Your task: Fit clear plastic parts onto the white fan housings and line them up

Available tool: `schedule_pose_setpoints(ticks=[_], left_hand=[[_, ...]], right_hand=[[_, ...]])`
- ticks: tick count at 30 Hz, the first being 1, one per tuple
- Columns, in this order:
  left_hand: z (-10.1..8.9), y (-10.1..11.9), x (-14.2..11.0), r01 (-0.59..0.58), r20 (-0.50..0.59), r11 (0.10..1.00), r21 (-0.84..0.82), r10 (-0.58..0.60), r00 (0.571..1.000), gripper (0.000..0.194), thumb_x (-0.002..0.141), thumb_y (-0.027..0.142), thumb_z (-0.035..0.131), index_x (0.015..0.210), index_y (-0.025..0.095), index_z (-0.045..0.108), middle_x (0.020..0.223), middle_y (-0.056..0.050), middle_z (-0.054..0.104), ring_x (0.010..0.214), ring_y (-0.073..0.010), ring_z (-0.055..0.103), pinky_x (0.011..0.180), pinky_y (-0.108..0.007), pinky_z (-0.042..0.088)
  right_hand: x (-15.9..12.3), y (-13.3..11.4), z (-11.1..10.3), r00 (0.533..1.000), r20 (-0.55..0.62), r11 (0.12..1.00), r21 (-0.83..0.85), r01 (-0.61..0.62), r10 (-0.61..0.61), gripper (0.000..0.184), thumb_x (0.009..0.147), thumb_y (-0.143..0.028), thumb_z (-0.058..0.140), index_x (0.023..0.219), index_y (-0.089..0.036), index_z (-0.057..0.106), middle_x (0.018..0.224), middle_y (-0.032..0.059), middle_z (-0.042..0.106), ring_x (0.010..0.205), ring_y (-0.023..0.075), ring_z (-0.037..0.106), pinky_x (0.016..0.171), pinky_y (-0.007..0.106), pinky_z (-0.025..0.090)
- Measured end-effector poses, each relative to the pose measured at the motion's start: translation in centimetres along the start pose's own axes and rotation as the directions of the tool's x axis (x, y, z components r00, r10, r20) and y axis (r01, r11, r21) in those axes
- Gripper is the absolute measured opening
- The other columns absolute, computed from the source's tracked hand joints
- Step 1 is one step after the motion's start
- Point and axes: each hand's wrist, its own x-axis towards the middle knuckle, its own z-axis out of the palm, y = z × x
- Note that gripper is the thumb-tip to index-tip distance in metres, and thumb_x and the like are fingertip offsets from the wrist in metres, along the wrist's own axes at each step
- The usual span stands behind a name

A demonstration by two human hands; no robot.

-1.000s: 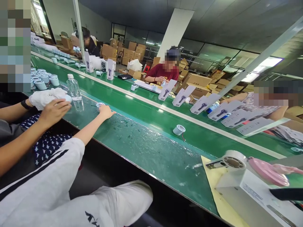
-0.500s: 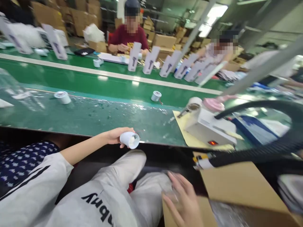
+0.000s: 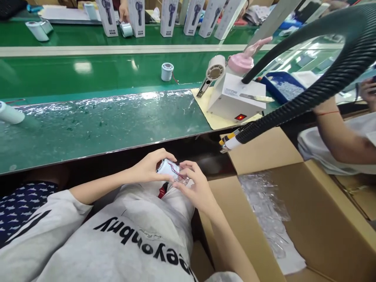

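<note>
In front of my lap, my left hand [image 3: 149, 166] is closed around a pale blue-white cylindrical housing [image 3: 168, 167], which lies tilted. Thin dark red wires run along its side. At its right end, the fingers of my right hand [image 3: 197, 185] grip a clear plastic piece [image 3: 184, 180] against the housing. My fingers partly hide that piece, so I cannot tell whether it sits inside or over the end. A similar housing with a red wire [image 3: 167, 72] stands upright on the green bench, and another housing [image 3: 11, 112] lies at the left edge.
An open cardboard box [image 3: 308, 219] holding clear plastic parts [image 3: 267, 211] stands at my right. Above it hangs a black corrugated hose [image 3: 282, 113]. A white device with a lit red switch [image 3: 235, 94] sits on the bench. Printed boxes [image 3: 169, 19] stand beyond, near co-workers' hands.
My right hand has come up from beside the box to the housing, bringing the clear plastic piece to its end. My left hand has turned the housing. The view has tilted down.
</note>
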Motion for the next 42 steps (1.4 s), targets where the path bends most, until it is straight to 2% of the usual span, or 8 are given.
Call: schedule_pose_setpoints(ticks=[4, 8, 13, 16, 19, 23, 31, 42], left_hand=[[0.2, -1.6, -0.2, -0.058, 0.019, 0.998, -0.035, 0.058, 0.998, 0.067, 0.07, 0.065, 0.091, 0.12, 0.023, 0.078, 0.114, -0.011, 0.065, 0.107, -0.0266, 0.064, 0.098, -0.042, 0.055], [0.0, -2.0, -0.4, -0.049, 0.109, 0.997, -0.067, 0.056, 0.992, 0.07, 0.066, 0.058, 0.096, 0.125, 0.025, 0.078, 0.135, -0.015, 0.064, 0.129, -0.0339, 0.061, 0.112, -0.05, 0.051], [0.2, -1.0, -0.5, 0.074, 0.184, 0.962, -0.263, -0.025, 0.983, 0.068, 0.076, 0.04, 0.092, 0.138, 0.023, 0.07, 0.133, -0.014, 0.071, 0.121, -0.0308, 0.069, 0.097, -0.04, 0.06], [0.3, -0.8, -0.7, 0.157, 0.156, 0.914, -0.375, -0.104, 0.982, 0.07, 0.074, 0.037, 0.092, 0.138, 0.021, 0.068, 0.137, -0.016, 0.069, 0.117, -0.0296, 0.071, 0.092, -0.039, 0.061], [0.4, -0.9, -0.9, 0.231, 0.165, 0.842, -0.487, -0.171, 0.971, 0.071, 0.075, 0.039, 0.091, 0.139, 0.022, 0.066, 0.143, -0.016, 0.065, 0.113, -0.0271, 0.071, 0.093, -0.039, 0.061], [0.2, -0.9, -1.2, 0.247, 0.228, 0.845, -0.475, -0.153, 0.961, 0.075, 0.077, 0.041, 0.091, 0.145, 0.024, 0.064, 0.141, -0.015, 0.067, 0.109, -0.0259, 0.072, 0.09, -0.037, 0.061], [-0.4, 0.1, -1.1, 0.076, 0.228, 0.91, -0.409, 0.021, 0.973, 0.071, 0.078, 0.036, 0.091, 0.145, 0.029, 0.066, 0.149, -0.013, 0.065, 0.132, -0.0326, 0.066, 0.105, -0.044, 0.059], [-0.6, 0.1, -1.5, 0.007, 0.227, 0.947, -0.322, 0.07, 0.971, 0.073, 0.08, 0.032, 0.09, 0.148, 0.033, 0.064, 0.154, -0.012, 0.062, 0.141, -0.0343, 0.06, 0.108, -0.045, 0.058]], right_hand=[[-0.1, -0.6, -0.6, 0.989, -0.078, 0.972, 0.21, -0.107, 0.126, 0.029, 0.096, -0.04, 0.069, 0.073, -0.023, 0.069, 0.109, 0.0099, 0.072, 0.098, 0.0244, 0.071, 0.077, 0.035, 0.061], [-0.1, -0.5, -0.6, 0.971, -0.105, 0.913, 0.375, -0.163, 0.216, 0.033, 0.091, -0.047, 0.076, 0.069, -0.024, 0.071, 0.105, 0.0092, 0.075, 0.106, 0.0291, 0.073, 0.085, 0.041, 0.061], [-0.1, 0.0, -0.3, 0.947, -0.128, 0.795, 0.583, -0.17, 0.296, 0.039, 0.085, -0.056, 0.082, 0.065, -0.024, 0.071, 0.103, 0.0082, 0.08, 0.101, 0.0295, 0.076, 0.082, 0.044, 0.065], [-0.3, 0.0, -0.5, 0.979, -0.102, 0.855, 0.51, -0.1, 0.175, 0.029, 0.081, -0.055, 0.088, 0.081, -0.027, 0.079, 0.121, 0.0095, 0.08, 0.118, 0.0332, 0.074, 0.097, 0.05, 0.064], [-0.8, -0.1, -0.9, 0.998, -0.06, 0.976, 0.217, 0.024, -0.011, 0.03, 0.082, -0.04, 0.09, 0.109, -0.03, 0.081, 0.141, 0.0095, 0.073, 0.134, 0.0346, 0.067, 0.113, 0.054, 0.057], [-1.6, 0.0, -1.2, 0.987, -0.059, 0.986, 0.06, 0.155, -0.152, 0.031, 0.089, -0.03, 0.084, 0.12, -0.031, 0.077, 0.138, 0.0082, 0.075, 0.129, 0.0314, 0.071, 0.11, 0.05, 0.06], [-1.9, 0.1, -1.4, 0.999, -0.015, 0.961, 0.272, 0.046, -0.044, 0.042, 0.085, -0.037, 0.089, 0.123, -0.029, 0.072, 0.129, 0.009, 0.077, 0.124, 0.0316, 0.073, 0.102, 0.048, 0.066], [-1.9, -0.7, -1.5, 0.976, 0.124, 0.862, 0.459, -0.215, 0.178, 0.052, 0.081, -0.051, 0.09, 0.123, -0.029, 0.067, 0.126, 0.0095, 0.075, 0.112, 0.028, 0.075, 0.089, 0.04, 0.069]])
